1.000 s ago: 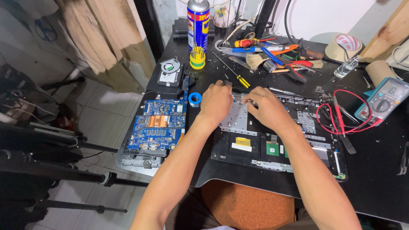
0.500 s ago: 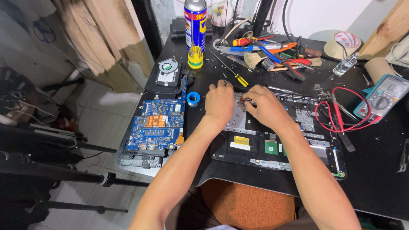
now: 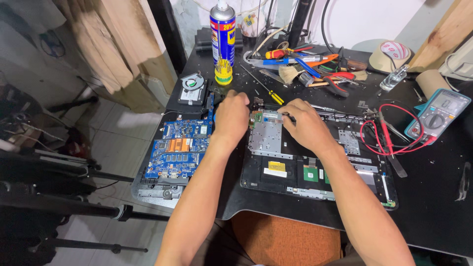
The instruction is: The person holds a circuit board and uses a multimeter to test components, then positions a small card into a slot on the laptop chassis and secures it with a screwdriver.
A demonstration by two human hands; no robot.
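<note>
On the black worktable we see the opened black laptop base lying flat at the centre, its silver metal shield plate exposed near the top-left corner. At nine o'clock from it rests the blue circuit board with a copper heatsink. Both forearms reach in from six o'clock and converge over the base's far edge. Our left hand lies palm down at eleven o'clock of the plate, fingers curled under, so we cannot tell whether they pinch anything. Our right hand sits at one o'clock of the plate, fingers bent around a thin dark tool, tip toward the plate. The yellow-handled screwdriver lies at twelve o'clock.
</note>
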